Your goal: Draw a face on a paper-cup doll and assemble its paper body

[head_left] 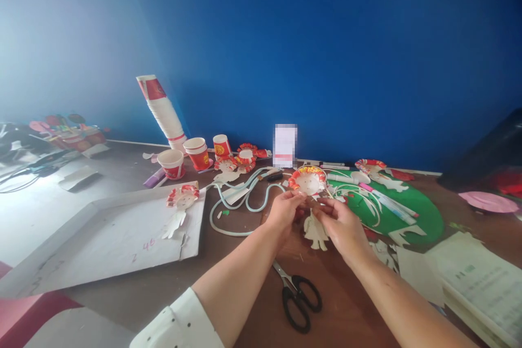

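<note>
We have our left hand (289, 209) pinched at the near edge of a red-rimmed paper disc (309, 182) and our right hand (337, 224) closed on the upper part of a pale figure-shaped cutout (315, 234), both over the middle of the table (346, 304), seemingly to steady them close together. Our scissors (297, 296) lie near us, handles nearest, probably for easy reach, while a similar paper piece (182, 197) rests left on the white board (110, 239), perhaps away from the clutter
</note>
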{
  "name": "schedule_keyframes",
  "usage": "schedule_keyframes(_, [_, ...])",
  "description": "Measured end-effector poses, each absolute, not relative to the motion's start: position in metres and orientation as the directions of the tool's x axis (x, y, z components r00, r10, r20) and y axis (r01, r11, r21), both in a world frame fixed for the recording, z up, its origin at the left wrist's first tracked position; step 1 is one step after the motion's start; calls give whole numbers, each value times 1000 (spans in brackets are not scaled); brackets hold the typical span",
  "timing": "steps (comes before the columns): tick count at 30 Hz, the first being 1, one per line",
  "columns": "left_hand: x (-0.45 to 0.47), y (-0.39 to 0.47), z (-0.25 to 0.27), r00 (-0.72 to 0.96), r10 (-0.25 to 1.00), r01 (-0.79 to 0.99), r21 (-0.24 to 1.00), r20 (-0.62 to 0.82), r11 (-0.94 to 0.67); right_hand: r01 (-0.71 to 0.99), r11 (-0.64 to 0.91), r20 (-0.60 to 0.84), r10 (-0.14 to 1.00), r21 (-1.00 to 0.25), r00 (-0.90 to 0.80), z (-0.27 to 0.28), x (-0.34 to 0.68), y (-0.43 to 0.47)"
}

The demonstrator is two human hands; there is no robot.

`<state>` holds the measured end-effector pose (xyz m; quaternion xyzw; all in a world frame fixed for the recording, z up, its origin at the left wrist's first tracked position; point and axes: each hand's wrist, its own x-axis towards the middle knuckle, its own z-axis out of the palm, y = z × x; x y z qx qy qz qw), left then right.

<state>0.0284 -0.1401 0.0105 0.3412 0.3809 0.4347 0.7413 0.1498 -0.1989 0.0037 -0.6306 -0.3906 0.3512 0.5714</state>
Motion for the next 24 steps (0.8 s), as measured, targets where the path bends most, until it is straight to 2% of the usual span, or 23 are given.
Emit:
schedule_keyframes(5, [27,-141,13,411,870,-429,785,-270,447,263,-9,96,917,-965,387,7,152,-201])
schedule_keyframes(7, [28,-142,14,428,861,-435,773,-274,462,188,6,78,922,-982,378,8,151,-201])
schedule_keyframes(10, [29,-145,15,454,847,-421,771,-277,478,-38,15,0,932,-999,362,7,149,-200])
schedule_keyframes(12, [30,-146,15,463,844,-415,775,-270,476,-125,18,-28,934,-992,356,6,148,-200])
schedule_keyframes(17, [34,-150,13,444,858,-408,795,-257,449,-169,34,-38,912,-985,407,1,150,-198])
schedule_keyframes(24, [36,-151,11,429,861,-401,797,-272,452,-95,34,-11,901,-995,434,-2,151,-198])
